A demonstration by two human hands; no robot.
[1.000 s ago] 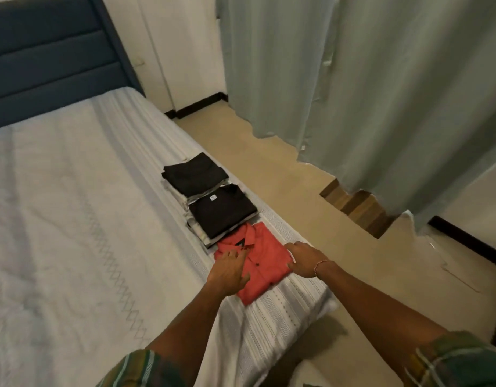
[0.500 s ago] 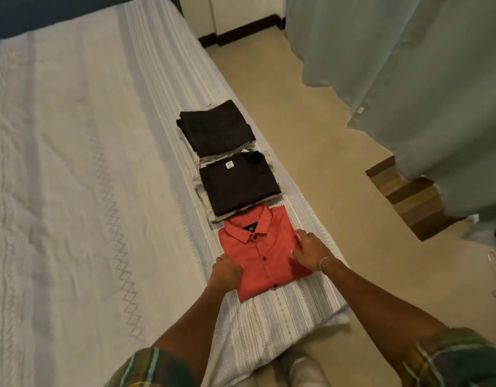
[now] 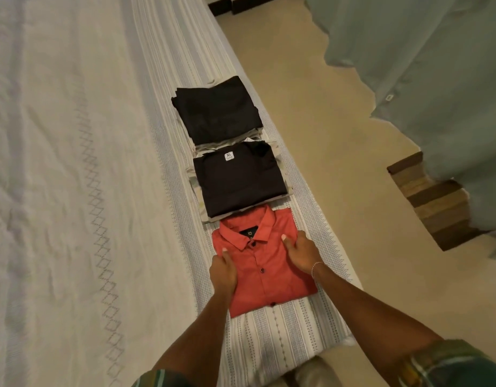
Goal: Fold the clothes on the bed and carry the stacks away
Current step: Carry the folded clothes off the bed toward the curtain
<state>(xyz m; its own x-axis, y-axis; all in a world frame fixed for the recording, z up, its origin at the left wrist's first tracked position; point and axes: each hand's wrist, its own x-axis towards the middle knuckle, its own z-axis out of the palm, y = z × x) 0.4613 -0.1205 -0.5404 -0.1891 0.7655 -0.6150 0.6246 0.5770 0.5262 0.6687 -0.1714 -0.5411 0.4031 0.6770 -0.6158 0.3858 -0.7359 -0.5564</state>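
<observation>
A folded red collared shirt lies on the striped edge of the bed, nearest to me. My left hand clasps its left edge with the thumb on top. My right hand holds the right side just below the collar, thumb pressed on the cloth, and wears a thin bracelet at the wrist. Behind the red shirt stands a folded stack topped by a black shirt with an XL label. Farther back is a second stack with a black garment on top.
Beige floor runs along the bed's right side. Pale green curtains hang at the right, with a striped wooden block showing beneath them. A dark skirting board lines the far wall.
My view has tilted down and come closer to the bed. Both hands have slid from the shirt's near end up along its sides, and the right thumb now rests by the collar.
</observation>
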